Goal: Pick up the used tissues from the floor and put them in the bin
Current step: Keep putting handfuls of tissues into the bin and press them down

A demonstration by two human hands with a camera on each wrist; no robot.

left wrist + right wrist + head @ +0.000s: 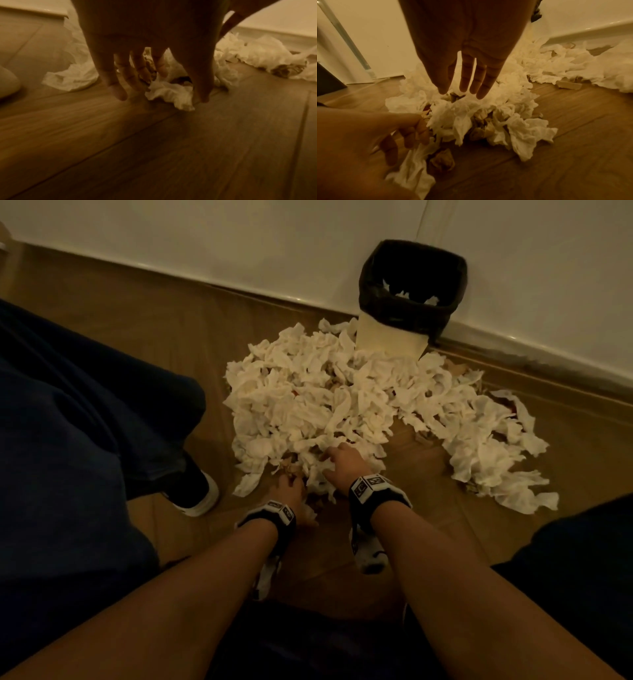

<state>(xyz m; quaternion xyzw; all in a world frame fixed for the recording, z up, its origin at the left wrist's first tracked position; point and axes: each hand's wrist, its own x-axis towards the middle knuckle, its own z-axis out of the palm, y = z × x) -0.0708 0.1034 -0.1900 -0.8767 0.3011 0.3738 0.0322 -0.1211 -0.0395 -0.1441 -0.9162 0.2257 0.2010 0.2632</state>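
Note:
A big heap of crumpled white tissues (308, 398) covers the wooden floor in front of a small bin (404, 314) with a black liner; a few tissues (402, 293) lie inside it. Both hands are at the heap's near edge. My left hand (287, 487) reaches down with fingers (118, 89) and thumb spread either side of one loose tissue (171, 93), not closed on it. My right hand (342, 463) hovers flat over the heap (471, 112), its fingers (481, 86) straight and holding nothing.
The bin stands against a white wall with a skirting board (548, 354). More tissues trail off to the right (496, 460). Brown crumpled scraps (443, 162) lie mixed in. A dark trouser leg and a black shoe (195, 494) stand at the left of the heap.

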